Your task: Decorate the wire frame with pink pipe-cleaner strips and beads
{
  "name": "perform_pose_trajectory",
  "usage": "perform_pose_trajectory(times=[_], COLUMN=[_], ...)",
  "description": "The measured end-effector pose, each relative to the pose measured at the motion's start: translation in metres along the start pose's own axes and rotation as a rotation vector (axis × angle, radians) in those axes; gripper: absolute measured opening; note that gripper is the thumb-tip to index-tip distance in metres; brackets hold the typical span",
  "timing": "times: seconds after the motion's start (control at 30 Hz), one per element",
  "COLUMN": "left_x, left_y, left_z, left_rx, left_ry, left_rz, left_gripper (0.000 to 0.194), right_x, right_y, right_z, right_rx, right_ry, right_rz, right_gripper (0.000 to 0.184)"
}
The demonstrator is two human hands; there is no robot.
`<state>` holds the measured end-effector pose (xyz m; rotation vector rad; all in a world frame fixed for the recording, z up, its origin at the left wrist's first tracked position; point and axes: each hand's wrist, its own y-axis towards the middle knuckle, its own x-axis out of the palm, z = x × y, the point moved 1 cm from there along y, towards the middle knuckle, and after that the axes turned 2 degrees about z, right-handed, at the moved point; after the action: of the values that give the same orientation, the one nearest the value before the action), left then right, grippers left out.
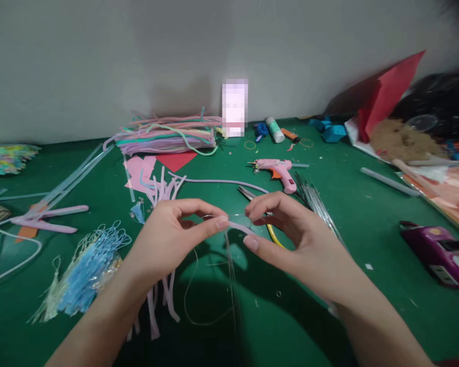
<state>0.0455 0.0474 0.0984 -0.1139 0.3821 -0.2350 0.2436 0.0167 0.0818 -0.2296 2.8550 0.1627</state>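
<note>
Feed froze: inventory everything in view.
fuzzy strip: one, lilac, centre
cut strips: many, lilac, left
bundles: two, multicoloured, rear left
tassels: many, blue and whitish, left
clear rods: several, bluish, left
wires: many, silver, right
glue gun: one, pink, right
hand tool: one, yellow-handled, centre
tube: one, white and green, rear
pixelated panel: one, whitish, rear
blocks: several, blue, rear
paper: several, red and pink, both sides
plastic bag: one, black, right
mound: one, brown, right
device: one, purple, right
table: one, green, beneath
wall: one, grey, rear
small scraps: many, mixed, scattered
left hand: one, bare, centre
right hand: one, bare, right
</note>
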Motion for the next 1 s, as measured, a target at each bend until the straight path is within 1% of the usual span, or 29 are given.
perform_pose_trajectory(times=[0.1, 0.17, 0.23, 0.37, 0.43, 0.5, 0.6, 0.7, 0.8, 0.9, 0.93, 0.97, 1.0], left_x=[-0.001, -0.002, -0.002, -0.002, -0.002, -0.002, -0.002, -0.005, -0.009, -0.013, -0.015, -0.016, -0.017], left_y=[0.000, 0.000, 0.000, 0.000, 0.001, 0.001, 0.002, 0.003, 0.004, 0.004, 0.004, 0.003, 0.003], left_z=[0.000, 0.000, 0.001, -0.001, -0.003, -0.005, -0.008, -0.008, -0.007, -0.005, -0.004, -0.003, -0.002], left_rx=[-0.033, -0.031, -0.019, -0.036, -0.059, -0.073, -0.072, -0.059, -0.048, -0.039, -0.034, -0.030, -0.026], left_ry=[0.029, 0.026, 0.005, -0.093, -0.162, -0.240, -0.341, -0.392, -0.425, -0.449, -0.456, -0.460, -0.463], left_rz=[-0.046, -0.065, -0.077, -0.108, -0.120, -0.129, -0.141, -0.130, -0.118, -0.105, -0.102, -0.102, -0.105], left_gripper=[0.015, 0.014, 0.013, 0.012, 0.013, 0.012, 0.011, 0.010, 0.009, 0.008, 0.008, 0.007, 0.007], right_x=[-0.005, -0.009, -0.014, -0.025, -0.027, -0.024, -0.010, 0.006, 0.015, 0.015, 0.012, 0.009, 0.006], right_y=[-0.007, -0.010, -0.014, -0.029, -0.040, -0.049, -0.061, -0.068, -0.074, -0.080, -0.081, -0.080, -0.079], right_z=[-0.006, -0.007, -0.006, -0.001, 0.001, 0.003, 0.006, 0.009, 0.016, 0.028, 0.032, 0.036, 0.039], right_rx=[-0.060, -0.047, 0.021, 0.246, 0.311, 0.357, 0.442, 0.555, 0.651, 0.671, 0.662, 0.650, 0.633], right_ry=[-0.178, -0.211, -0.204, -0.211, -0.205, -0.177, -0.119, 0.019, 0.272, 0.554, 0.615, 0.629, 0.596], right_rz=[0.013, 0.024, 0.006, -0.121, -0.173, -0.241, -0.377, -0.446, -0.446, -0.398, -0.357, -0.291, -0.202], right_gripper=[0.011, 0.009, 0.010, 0.018, 0.020, 0.021, 0.022, 0.023, 0.031, 0.040, 0.042, 0.042, 0.041])
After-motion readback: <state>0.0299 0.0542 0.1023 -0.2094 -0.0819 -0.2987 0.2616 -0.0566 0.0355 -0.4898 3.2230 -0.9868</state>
